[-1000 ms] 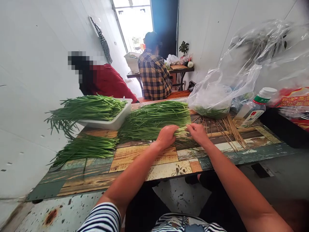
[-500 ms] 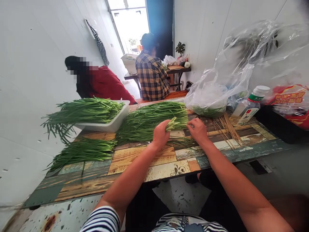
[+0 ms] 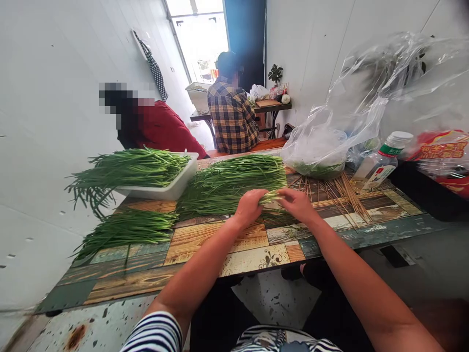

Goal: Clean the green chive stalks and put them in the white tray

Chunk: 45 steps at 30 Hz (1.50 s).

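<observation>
My left hand [image 3: 249, 208] is closed around the cut ends of a small bunch of green garlic chives [image 3: 270, 197] lying on the patterned table [image 3: 205, 249]. My right hand [image 3: 297, 204] is closed too, fingers pinching the same stem ends from the right. Just behind both hands lies a large heap of chives [image 3: 230, 183]. To the right of my right hand a scatter of bamboo skewers [image 3: 339, 193] is spread on the table.
A white tray [image 3: 172, 186] piled with chives stands at the back left, and another chive bundle [image 3: 128, 230] lies in front of it. A clear plastic bag [image 3: 330, 146], a bottle [image 3: 381, 164] and red packaging [image 3: 443, 156] crowd the right. Two people sit behind.
Half a second ago my left hand held the bunch raised with my right hand apart; now the bunch is lower and my right hand has closed on its ends.
</observation>
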Each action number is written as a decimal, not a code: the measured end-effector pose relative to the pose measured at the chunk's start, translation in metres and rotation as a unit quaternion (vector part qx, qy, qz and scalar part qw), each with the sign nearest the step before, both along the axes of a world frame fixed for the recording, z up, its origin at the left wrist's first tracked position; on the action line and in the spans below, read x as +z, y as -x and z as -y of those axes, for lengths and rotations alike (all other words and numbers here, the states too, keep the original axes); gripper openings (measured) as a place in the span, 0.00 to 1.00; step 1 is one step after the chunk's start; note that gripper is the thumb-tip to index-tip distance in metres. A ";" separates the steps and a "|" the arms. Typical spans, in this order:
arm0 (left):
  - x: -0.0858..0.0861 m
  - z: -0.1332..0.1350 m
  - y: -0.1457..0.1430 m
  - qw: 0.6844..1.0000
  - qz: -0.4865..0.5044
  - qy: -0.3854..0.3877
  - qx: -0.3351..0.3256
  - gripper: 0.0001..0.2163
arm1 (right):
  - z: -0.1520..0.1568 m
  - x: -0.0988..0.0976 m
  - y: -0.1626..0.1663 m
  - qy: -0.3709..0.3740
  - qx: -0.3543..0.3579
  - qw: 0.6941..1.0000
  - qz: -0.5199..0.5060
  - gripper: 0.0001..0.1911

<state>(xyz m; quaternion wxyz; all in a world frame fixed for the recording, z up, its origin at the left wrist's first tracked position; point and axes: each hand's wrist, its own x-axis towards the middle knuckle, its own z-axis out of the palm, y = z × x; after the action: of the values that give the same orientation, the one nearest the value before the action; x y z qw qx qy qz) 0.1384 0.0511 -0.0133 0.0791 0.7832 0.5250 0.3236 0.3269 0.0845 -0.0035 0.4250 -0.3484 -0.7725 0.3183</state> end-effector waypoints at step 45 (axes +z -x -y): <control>0.011 -0.001 0.000 0.987 0.133 -0.076 0.044 0.05 | -0.025 -0.010 -0.022 -0.094 -0.166 0.975 0.113 0.13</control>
<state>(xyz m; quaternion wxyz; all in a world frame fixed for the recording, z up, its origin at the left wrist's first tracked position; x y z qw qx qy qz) 0.1386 0.0518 -0.0024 0.0739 0.7130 0.5179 0.4668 0.3487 0.1096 -0.0139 0.4127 -0.4641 -0.7733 0.1275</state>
